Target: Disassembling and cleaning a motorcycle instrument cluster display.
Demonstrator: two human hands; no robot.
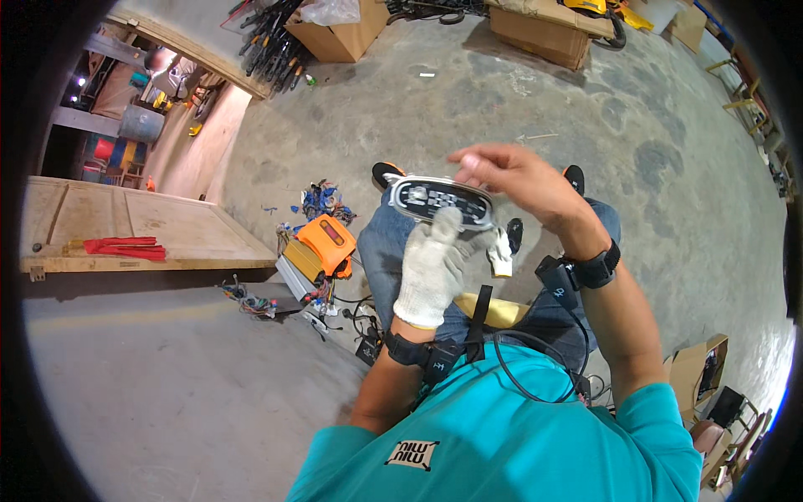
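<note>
My left hand (432,268), in a white knit glove, grips an oval instrument panel (442,199) with a silver rim and a dark face. The panel is held over my lap, its long side running across. At its upper right edge hovers my bare right hand (514,176), thumb and forefinger drawn together; whatever is between them, if anything, is too small to make out. Another white glove (500,253) lies between my legs, beside a small black object (514,234). Both wrists wear black straps with small boxes.
At my left lie an orange device (326,243), bundled wires (322,201) and a wooden board (150,222) bearing red strips (125,248). Cardboard boxes (539,38) stand ahead on the concrete floor. Black cables (544,393) cross my lap. An open carton (711,368) sits at the right.
</note>
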